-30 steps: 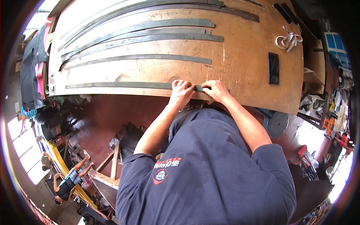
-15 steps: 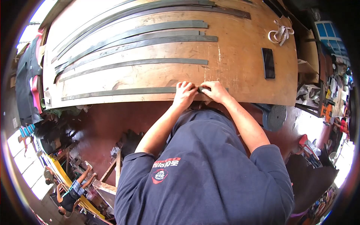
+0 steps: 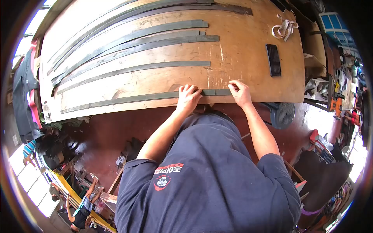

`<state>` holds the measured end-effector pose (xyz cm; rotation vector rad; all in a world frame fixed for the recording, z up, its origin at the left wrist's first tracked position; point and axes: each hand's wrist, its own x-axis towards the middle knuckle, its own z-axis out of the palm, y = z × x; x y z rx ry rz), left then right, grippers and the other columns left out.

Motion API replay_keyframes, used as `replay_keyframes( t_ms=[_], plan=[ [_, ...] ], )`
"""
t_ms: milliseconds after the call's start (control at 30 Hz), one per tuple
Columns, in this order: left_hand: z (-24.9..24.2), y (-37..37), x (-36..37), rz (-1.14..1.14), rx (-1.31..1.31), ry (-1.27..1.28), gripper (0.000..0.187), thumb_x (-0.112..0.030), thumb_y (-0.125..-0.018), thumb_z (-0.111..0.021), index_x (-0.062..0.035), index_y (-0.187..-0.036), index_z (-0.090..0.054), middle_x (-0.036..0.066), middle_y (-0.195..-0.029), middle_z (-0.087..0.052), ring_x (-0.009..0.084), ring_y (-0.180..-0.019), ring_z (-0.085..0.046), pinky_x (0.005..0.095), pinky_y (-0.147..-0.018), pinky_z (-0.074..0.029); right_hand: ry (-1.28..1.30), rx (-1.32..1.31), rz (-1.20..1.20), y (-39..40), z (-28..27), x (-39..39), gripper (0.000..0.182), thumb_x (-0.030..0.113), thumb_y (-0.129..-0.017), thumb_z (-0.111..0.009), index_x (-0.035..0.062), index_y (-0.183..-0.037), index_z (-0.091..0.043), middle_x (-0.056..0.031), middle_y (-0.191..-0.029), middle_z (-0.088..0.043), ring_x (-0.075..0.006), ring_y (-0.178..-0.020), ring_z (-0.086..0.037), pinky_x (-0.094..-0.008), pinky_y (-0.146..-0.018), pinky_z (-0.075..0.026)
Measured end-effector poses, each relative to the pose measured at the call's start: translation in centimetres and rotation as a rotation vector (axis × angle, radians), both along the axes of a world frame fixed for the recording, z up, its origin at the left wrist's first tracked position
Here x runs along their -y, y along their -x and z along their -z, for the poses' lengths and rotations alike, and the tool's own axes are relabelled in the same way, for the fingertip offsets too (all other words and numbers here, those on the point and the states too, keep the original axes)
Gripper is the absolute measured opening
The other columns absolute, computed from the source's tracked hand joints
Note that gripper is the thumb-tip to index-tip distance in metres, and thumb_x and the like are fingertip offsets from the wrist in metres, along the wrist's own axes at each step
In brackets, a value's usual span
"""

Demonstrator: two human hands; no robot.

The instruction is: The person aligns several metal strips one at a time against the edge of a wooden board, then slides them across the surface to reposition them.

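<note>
A long dark strip (image 3: 147,96) lies along the near edge of the wooden table (image 3: 256,91). My left hand (image 3: 189,98) rests on it, fingers bent and pressed down on its surface. At the strip's right end is my right hand (image 3: 241,93), its fingertips pinched together; whatever they hold, if anything, is too small to make out. Between my hands, a section of strip with a visible seam shows. Beyond it lies another strip (image 3: 155,66), with several more dark strips (image 3: 167,42) farther back.
A phone (image 3: 273,60) lies on the table's right side, below a loose bundle of pale ribbon (image 3: 286,28). A blue stool (image 3: 283,115) stands beside the near right edge. Another person (image 3: 83,211) is at the lower left.
My right hand has moved right, away from my left hand, to the strip's end. My left hand stays on the strip. The view has shifted slightly.
</note>
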<state>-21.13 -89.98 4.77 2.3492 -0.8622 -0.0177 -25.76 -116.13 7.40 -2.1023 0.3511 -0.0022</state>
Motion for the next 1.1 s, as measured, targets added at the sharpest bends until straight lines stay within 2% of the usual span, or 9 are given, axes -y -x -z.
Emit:
replay_keyframes(
  t_ms=[100, 200, 267, 300, 367, 400, 633, 800, 1100],
  plan=[
    [0.1, 0.1, 0.0, 0.001, 0.007, 0.009, 0.027, -0.017, -0.076, -0.072, -0.0119, -0.102, -0.068, 0.004, -0.099, -0.06, 0.0254, -0.098, -0.054, 0.0442, -0.091, -0.036, -0.005, -0.016, 0.052, 0.9, 0.1, 0.6, 0.013, 0.009, -0.087, -0.069, -0.0003, -0.096, -0.067, -0.0105, -0.083, -0.067, -0.0157, -0.068, -0.064, -0.0268, -0.063, -0.051],
    [-0.2, 0.4, 0.4, -0.051, -0.005, -0.009, 0.027, -0.017, -0.076, -0.072, -0.0118, -0.102, -0.067, 0.005, -0.099, -0.06, 0.0265, -0.098, -0.053, 0.0445, -0.091, -0.036, 0.043, 0.006, 0.003, 1.6, 0.2, 0.9, 0.011, 0.009, -0.087, -0.068, 0.0013, -0.095, -0.068, -0.0059, -0.082, -0.065, -0.0116, -0.069, -0.06, -0.0245, -0.063, -0.049],
    [-0.1, 0.5, 0.5, -0.042, 0.002, -0.007, 0.027, -0.016, -0.076, -0.072, -0.0114, -0.102, -0.067, 0.006, -0.099, -0.06, 0.0267, -0.099, -0.053, 0.0446, -0.091, -0.036, 0.082, 0.037, -0.087, 1.8, 0.1, 0.9, 0.013, 0.009, -0.084, -0.069, 0.0022, -0.095, -0.068, -0.0098, -0.088, -0.063, -0.0225, -0.077, -0.063, -0.0323, -0.069, -0.052],
    [-0.1, 0.5, 0.6, -0.033, 0.012, -0.004, 0.027, -0.016, -0.075, -0.072, -0.011, -0.101, -0.067, 0.006, -0.099, -0.06, 0.027, -0.099, -0.053, 0.0447, -0.092, -0.035, 0.08, 0.037, -0.091, 1.8, 0.1, 0.9, 0.013, 0.009, -0.084, -0.069, 0.0022, -0.095, -0.068, -0.0098, -0.088, -0.063, -0.0225, -0.077, -0.063, -0.0323, -0.069, -0.052],
    [-0.3, 0.6, 0.8, -0.058, -0.021, 0.0, 0.027, -0.016, -0.075, -0.072, -0.0109, -0.101, -0.067, 0.006, -0.099, -0.06, 0.0271, -0.099, -0.053, 0.0449, -0.092, -0.035, 0.269, 0.168, -0.25, 1.9, 0.1, 1.1, 0.014, 0.01, -0.081, -0.07, 0.0043, -0.094, -0.069, -0.0093, -0.09, -0.062, -0.0271, -0.086, -0.061, -0.0371, -0.077, -0.051],
    [-0.4, 0.7, 1.0, -0.08, -0.052, 0.007, 0.027, -0.016, -0.074, -0.073, -0.0108, -0.101, -0.068, 0.006, -0.099, -0.06, 0.0271, -0.1, -0.053, 0.0451, -0.093, -0.035, 0.276, 0.138, -0.285, 1.9, 0.1, 1.1, 0.014, 0.011, -0.079, -0.072, 0.006, -0.092, -0.07, -0.0081, -0.091, -0.06, -0.0283, -0.091, -0.059, -0.0388, -0.082, -0.05],
    [-0.6, 1.1, 2.5, -0.093, -0.024, 0.003, 0.028, -0.018, -0.073, -0.074, -0.0115, -0.1, -0.069, 0.004, -0.098, -0.061, 0.025, -0.1, -0.054, 0.0456, -0.093, -0.034, 0.327, 0.182, -0.363, 1.8, 0.7, 1.5, 0.014, 0.011, -0.078, -0.071, 0.0068, -0.091, -0.07, -0.007, -0.091, -0.058, -0.0267, -0.088, -0.057, -0.0376, -0.081, -0.049],
    [-0.1, 1.1, 2.5, -0.056, 0.086, 0.004, 0.026, -0.018, -0.073, -0.074, -0.0121, -0.098, -0.068, 0.001, -0.097, -0.061, 0.0211, -0.096, -0.055, 0.0455, -0.093, -0.035, 0.308, 0.202, -0.41, 1.6, 0.9, 2.1, 0.014, 0.013, -0.079, -0.071, 0.0074, -0.091, -0.07, -0.0065, -0.092, -0.057, -0.0264, -0.088, -0.057, -0.0379, -0.08, -0.049],
    [-0.2, 1.4, 3.1, -0.071, 0.163, -0.061, 0.027, -0.015, -0.072, -0.074, -0.012, -0.098, -0.067, 0.001, -0.096, -0.061, 0.0211, -0.092, -0.057, 0.0458, -0.093, -0.036, 0.28, 0.231, -0.508, 1.3, 1.4, 3.2, 0.015, 0.013, -0.078, -0.071, 0.0064, -0.092, -0.071, -0.006, -0.091, -0.056, -0.0256, -0.086, -0.056, -0.0378, -0.078, -0.049]
  ],
)
